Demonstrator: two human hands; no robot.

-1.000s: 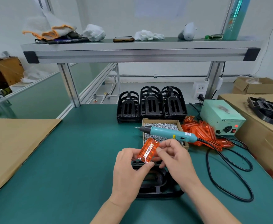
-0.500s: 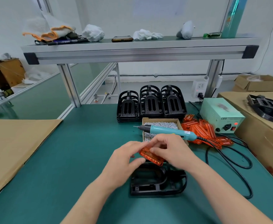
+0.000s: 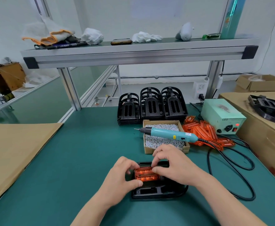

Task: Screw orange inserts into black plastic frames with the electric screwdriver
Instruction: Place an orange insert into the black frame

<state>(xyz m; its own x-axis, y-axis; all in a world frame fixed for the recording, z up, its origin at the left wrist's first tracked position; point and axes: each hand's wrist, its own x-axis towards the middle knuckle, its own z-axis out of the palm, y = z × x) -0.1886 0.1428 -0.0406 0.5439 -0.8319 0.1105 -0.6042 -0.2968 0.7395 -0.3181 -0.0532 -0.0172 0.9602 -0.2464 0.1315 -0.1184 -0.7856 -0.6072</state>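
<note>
Left hand, right hand bare — forearms bare to frame edge; nails seemingly short.

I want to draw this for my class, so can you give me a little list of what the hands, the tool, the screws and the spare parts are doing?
Hands: left hand and right hand both pinch the orange insert.
Insert: sits in the black frame on the table.
Tool: screwdriver lies across the box of screws, untouched.
Waiting: three stacks of frames behind the box; pile of inserts to its right.
</note>
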